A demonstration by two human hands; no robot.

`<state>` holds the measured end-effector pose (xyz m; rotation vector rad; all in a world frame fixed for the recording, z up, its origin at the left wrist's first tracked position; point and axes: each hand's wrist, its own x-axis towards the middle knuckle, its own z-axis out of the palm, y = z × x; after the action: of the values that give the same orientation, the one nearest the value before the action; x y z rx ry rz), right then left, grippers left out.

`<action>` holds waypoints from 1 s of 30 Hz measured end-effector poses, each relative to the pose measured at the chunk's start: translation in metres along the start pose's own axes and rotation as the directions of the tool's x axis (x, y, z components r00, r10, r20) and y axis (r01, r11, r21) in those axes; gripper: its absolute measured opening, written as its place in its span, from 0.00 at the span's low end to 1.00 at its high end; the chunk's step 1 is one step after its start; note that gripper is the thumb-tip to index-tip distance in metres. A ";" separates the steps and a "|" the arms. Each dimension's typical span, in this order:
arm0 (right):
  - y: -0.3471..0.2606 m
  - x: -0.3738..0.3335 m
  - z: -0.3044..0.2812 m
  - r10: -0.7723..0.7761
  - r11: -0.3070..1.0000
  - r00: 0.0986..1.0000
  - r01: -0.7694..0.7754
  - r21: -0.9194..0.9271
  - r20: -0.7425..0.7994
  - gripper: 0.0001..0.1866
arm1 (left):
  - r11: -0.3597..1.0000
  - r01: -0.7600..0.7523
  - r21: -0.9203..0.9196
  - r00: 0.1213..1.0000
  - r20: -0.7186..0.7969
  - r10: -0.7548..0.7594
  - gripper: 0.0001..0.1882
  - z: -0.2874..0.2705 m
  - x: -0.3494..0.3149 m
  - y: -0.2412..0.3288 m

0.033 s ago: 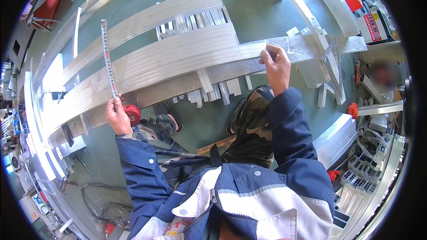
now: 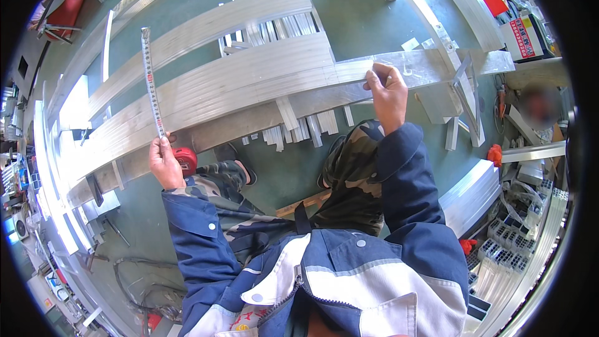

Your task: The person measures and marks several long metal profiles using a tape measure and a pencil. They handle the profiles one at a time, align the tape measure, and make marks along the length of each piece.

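Observation:
My left hand [image 2: 165,163] is closed on a tape measure with a red case [image 2: 185,160]. Its pale blade [image 2: 151,81] sticks out away from me, lying across two bundles of long aluminium profiles. The thumb presses the blade near the case, at the near edge of the closer bundle [image 2: 249,70]. At the right, my right hand [image 2: 389,95] has thumb and fingertips pinched at the end of a narrow aluminium profile [image 2: 352,71] that juts out from that bundle. The fingers partly hide this end.
A wide metal beam [image 2: 218,130] runs under the closer bundle, and the second bundle [image 2: 206,23] lies beyond it. Cut profiles [image 2: 293,132] lie on the green floor below. An upright metal frame [image 2: 462,87] stands at the right. Boxed profile pieces [image 2: 511,237] lie at the lower right.

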<state>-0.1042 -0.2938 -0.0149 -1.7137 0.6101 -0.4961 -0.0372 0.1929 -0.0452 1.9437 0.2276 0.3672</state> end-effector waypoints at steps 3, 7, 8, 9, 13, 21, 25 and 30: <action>-0.003 -0.001 0.001 0.016 1.000 1.000 -0.016 0.011 0.007 0.11 | 1.000 0.005 -0.004 1.000 -0.003 -0.005 0.11 0.000 0.000 0.000; -0.001 0.000 0.001 0.010 1.000 1.000 -0.011 0.019 0.010 0.11 | 1.000 0.008 -0.001 1.000 -0.005 -0.008 0.11 0.001 0.000 0.002; -0.001 0.000 0.000 0.008 1.000 1.000 -0.008 0.021 0.010 0.11 | 1.000 0.016 -0.001 1.000 -0.007 -0.016 0.12 0.001 -0.001 0.002; -0.001 0.000 0.000 0.010 1.000 1.000 -0.010 0.016 0.009 0.11 | 1.000 0.024 -0.002 1.000 -0.009 -0.024 0.12 0.001 -0.001 0.003; -0.003 -0.001 0.001 0.018 1.000 1.000 -0.018 0.018 0.007 0.11 | 0.999 0.030 0.014 1.000 -0.010 -0.030 0.12 0.000 -0.001 0.005; -0.007 -0.003 0.002 0.036 0.999 0.999 -0.036 0.015 -0.004 0.12 | 0.999 0.024 0.026 1.000 -0.003 -0.024 0.12 -0.001 0.000 0.003; -0.003 -0.002 0.001 0.033 0.999 0.999 -0.033 0.033 0.003 0.12 | 1.000 0.024 0.018 1.000 -0.002 -0.024 0.12 0.000 0.000 0.002; -0.003 -0.002 0.002 0.028 0.999 1.000 -0.028 0.036 0.007 0.12 | 1.000 0.021 0.022 1.000 -0.009 -0.021 0.12 0.000 -0.001 0.004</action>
<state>-0.1043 -0.2909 -0.0127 -1.6700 0.6169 -0.4789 -0.0381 0.1907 -0.0417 1.9605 0.2582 0.3611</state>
